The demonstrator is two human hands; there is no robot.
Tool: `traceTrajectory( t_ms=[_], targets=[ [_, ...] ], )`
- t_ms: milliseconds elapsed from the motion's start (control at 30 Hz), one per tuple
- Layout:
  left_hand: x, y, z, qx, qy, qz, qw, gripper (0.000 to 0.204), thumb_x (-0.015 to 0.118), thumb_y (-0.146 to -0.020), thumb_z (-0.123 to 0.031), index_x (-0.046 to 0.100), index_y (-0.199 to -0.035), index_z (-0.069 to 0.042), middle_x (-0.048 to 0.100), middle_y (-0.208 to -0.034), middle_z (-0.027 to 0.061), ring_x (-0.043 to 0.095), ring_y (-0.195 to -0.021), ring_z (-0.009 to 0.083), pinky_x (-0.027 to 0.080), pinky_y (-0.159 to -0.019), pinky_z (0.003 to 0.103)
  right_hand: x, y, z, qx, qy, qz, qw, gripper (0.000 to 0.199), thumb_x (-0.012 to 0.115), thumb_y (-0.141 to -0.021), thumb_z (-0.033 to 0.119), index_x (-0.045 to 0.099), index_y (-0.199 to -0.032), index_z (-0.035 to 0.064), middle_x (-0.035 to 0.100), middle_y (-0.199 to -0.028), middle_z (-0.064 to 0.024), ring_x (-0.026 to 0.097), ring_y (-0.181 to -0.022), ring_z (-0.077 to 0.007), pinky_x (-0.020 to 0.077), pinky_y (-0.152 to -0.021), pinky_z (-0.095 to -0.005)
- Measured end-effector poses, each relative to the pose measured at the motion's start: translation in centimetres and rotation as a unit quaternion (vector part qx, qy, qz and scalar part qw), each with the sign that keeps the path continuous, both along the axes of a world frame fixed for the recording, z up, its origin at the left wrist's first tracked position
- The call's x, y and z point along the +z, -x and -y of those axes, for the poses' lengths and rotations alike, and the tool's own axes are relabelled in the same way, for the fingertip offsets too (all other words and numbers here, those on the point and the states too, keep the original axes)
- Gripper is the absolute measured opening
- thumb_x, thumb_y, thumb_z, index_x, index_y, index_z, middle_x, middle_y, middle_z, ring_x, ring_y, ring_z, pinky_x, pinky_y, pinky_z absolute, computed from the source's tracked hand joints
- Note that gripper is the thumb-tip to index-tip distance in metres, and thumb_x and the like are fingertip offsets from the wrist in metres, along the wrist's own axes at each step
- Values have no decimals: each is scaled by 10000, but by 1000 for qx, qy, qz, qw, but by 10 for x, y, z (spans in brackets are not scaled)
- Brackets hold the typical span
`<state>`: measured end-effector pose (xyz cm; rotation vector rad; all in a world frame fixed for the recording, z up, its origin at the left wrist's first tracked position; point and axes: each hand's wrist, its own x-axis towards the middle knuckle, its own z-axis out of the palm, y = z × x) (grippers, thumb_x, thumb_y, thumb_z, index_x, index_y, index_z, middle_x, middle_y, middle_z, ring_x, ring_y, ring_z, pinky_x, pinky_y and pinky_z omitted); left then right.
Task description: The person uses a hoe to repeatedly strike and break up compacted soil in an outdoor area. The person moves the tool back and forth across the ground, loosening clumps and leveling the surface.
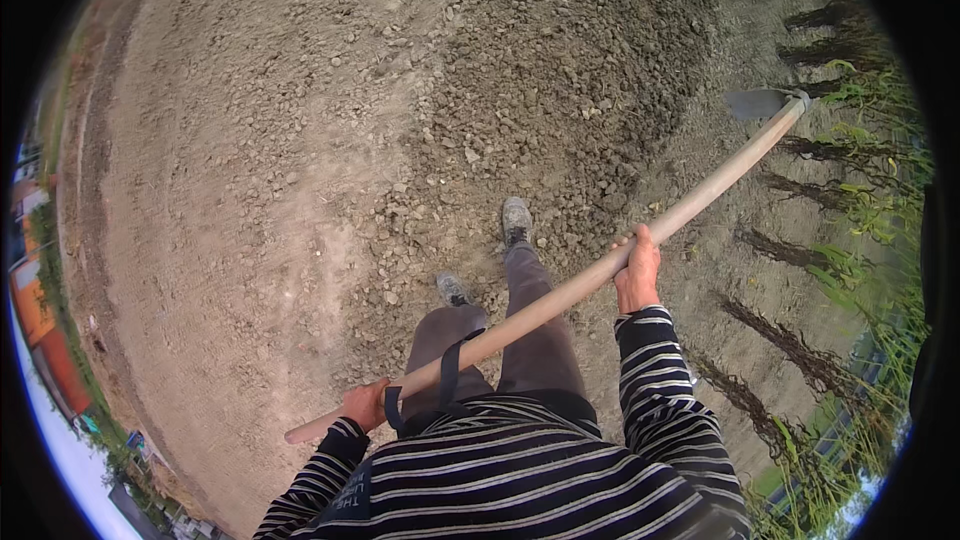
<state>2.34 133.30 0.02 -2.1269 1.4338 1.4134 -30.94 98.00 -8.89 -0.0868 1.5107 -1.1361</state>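
Observation:
A hoe with a long pale wooden handle (560, 298) slants across my body, from low on the left up to the far right. Its grey metal blade (757, 103) is at the upper right end, over the soil beside the plants; whether it touches the ground I cannot tell. My left hand (366, 405) is wrapped round the handle near its butt end, close to my waist. Further up the shaft, my right hand (640, 270) grips it with the thumb along the wood. A dark strap (450, 376) hangs at my waist and crosses the handle.
Dark, broken clods of soil (570, 70) lie ahead of my shoes (515, 215). Paler, smoother earth (230, 190) stretches to the left. Along the right runs a row of dry, brown-stemmed plants (800, 345) with green leaves. Orange buildings (50, 345) show at the far left rim.

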Motion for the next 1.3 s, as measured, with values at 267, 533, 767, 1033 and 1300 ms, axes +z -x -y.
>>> traceTrajectory(
  t_ms=[267,533,767,1033,1300],
  targets=[
    [13,-21,-21,24,-142,5,990,330,638,-580,-371,602,-837,-168,612,-737,101,586,-732,282,469,-665,371,-53,-17,-67,153,-31,-384,910,465,586,-712,54,294,-1064,-30,477,-878,-154,526,-789,-262,466,-663,-335],
    [53,0,-98,180,-154,-35,971,352,545,-695,-421,588,-907,-143,604,-756,150,585,-732,306,453,-641,398,-106,-25,-133,119,-275,-12,954,280,554,-745,75,376,-960,50,479,-761,-112,516,-582,-226,472,-483,-381],
    [36,4,-2,-34,-94,-32,994,311,605,-626,-365,564,-870,-176,601,-685,111,585,-653,296,463,-575,398,-12,30,-74,-12,-103,169,980,219,600,-731,225,431,-820,117,416,-628,-2,447,-564,-143,415,-545,-294],
    [26,32,-1,-55,-37,17,998,246,560,-692,-311,519,-904,-193,565,-614,118,574,-620,309,430,-502,421,-16,65,6,-41,13,92,995,217,619,-698,105,442,-817,66,444,-620,-16,442,-500,-117,401,-445,-255],
    [87,-13,-226,30,-170,-13,985,277,455,-742,-313,574,-905,-122,564,-631,161,563,-605,332,442,-522,428,-56,-41,-122,41,-287,41,956,179,600,-678,80,440,-755,61,447,-560,-51,458,-437,-180,413,-395,-323]
  ],
)
